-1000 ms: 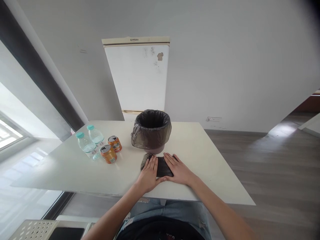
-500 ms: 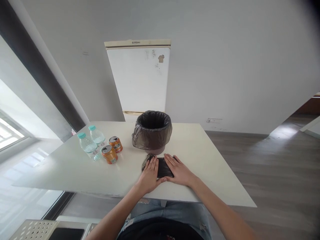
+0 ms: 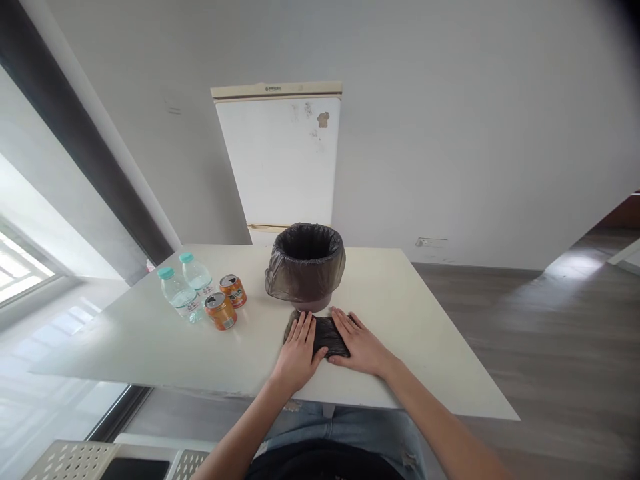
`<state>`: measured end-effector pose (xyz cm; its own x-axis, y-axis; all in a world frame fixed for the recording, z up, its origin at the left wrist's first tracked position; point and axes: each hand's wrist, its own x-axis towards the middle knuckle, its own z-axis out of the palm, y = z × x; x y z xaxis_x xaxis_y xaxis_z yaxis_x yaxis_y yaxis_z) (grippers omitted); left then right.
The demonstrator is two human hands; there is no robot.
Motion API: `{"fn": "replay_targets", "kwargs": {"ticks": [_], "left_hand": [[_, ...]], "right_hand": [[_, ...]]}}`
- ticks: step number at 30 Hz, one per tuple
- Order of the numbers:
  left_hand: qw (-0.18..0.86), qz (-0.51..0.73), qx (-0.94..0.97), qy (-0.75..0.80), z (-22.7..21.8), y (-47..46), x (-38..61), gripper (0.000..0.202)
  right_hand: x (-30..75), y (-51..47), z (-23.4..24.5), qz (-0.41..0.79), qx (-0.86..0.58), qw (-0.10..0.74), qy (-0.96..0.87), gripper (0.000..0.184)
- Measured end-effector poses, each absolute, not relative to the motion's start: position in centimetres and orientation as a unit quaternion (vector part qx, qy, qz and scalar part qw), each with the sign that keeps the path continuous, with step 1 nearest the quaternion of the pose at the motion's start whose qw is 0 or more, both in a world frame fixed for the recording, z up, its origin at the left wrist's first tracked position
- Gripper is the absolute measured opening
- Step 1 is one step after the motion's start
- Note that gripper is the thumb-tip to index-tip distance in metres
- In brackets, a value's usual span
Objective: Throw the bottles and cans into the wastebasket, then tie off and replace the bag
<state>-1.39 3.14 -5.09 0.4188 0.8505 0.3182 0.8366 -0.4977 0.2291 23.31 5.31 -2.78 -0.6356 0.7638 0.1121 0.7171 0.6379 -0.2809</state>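
A folded black plastic bag [image 3: 330, 337] lies flat on the white table [image 3: 400, 313] close to its front edge. My left hand [image 3: 297, 353] rests palm down on the bag's left part, fingers stretched forward. On the right part lies my right hand [image 3: 359, 345], also flat, with its thumb pointing inward. Both hands are open and press on the bag without gripping it. Just beyond the fingertips stands a trash bin [image 3: 311, 303], lined with a dark translucent bag [image 3: 305, 277] folded over its rim.
Left of the bin stand two orange cans [image 3: 221, 311] and two clear bottles with teal caps [image 3: 180, 295]. A white refrigerator [image 3: 280, 160] is behind the table. At lower left sits a perforated beige surface [image 3: 70, 460] with a dark panel.
My thumbs, which were touching, are now slightly apart on the folded bag. The bag's surface looks a bit more wrinkled. The view has shifted slightly.
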Motion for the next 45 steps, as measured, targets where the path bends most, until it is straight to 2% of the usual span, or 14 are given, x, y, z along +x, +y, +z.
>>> {"fn": "replay_targets", "kwargs": {"ticks": [3,5,9,13,16,20,23,25,29,32,35,37,40,45], "left_hand": [[0.012,0.194,0.834,0.516,-5.6,3.3,-1.3,0.079],[0.013,0.193,0.833,0.518,-5.9,3.4,-1.3,0.08],[0.014,0.193,0.834,0.516,-6.1,3.4,-1.3,0.081],[0.019,0.191,0.833,0.519,-6.1,3.3,-1.3,0.08],[0.021,0.202,0.831,0.518,-6.2,3.3,-1.3,0.081],[0.026,0.223,0.825,0.518,-6.0,3.2,-1.3,0.076],[0.04,0.225,0.826,0.514,-5.8,3.1,-1.3,0.077],[0.047,0.219,0.829,0.512,-5.5,3.0,-1.2,0.077],[0.042,0.227,0.823,0.52,-4.6,2.7,-1.0,0.075],[0.038,0.24,0.821,0.517,-3.2,2.3,-0.9,0.07],[0.05,0.234,0.831,0.502,-1.9,1.7,-1.0,0.056],[0.064,0.223,0.846,0.481,-1.2,1.3,-1.1,0.05],[0.078,0.213,0.865,0.448,-0.5,1.0,-1.1,0.051],[0.059,0.237,0.858,0.452,-0.6,1.3,-1.1,0.052]], "right_hand": [[23.6,5.4,-2.9,0.107,-0.412,0.116,-0.898,0.123],[23.9,5.4,-2.8,0.12,-0.408,0.13,-0.896,0.118],[24.5,5.7,-2.5,0.166,-0.453,0.232,-0.845,0.08],[24.8,6.4,-2.4,0.152,-0.599,0.34,-0.709,0.059],[24.9,6.1,-3.3,0.128,-0.682,0.31,-0.65,0.05],[24.2,3.8,-5.9,0.072,-0.722,0.253,-0.64,0.06],[22.9,2.4,-7.6,0.022,-0.719,0.269,-0.64,0.065],[22.2,2.3,-8.0,0.019,-0.723,0.27,-0.636,0.059],[22.1,3.5,-7.3,0.072,-0.749,0.258,-0.606,0.039],[22.9,4.0,-5.8,0.108,-0.722,0.328,-0.6,0.024],[23.8,3.8,-4.0,0.217,-0.676,0.418,-0.567,0.014],[24.4,3.6,-2.9,0.318,-0.652,0.469,-0.504,0.013],[25.3,3.7,-1.9,0.445,-0.602,0.539,-0.386,0.022],[25.5,3.3,-2.0,0.535,-0.513,0.614,-0.27,0.024]]}}
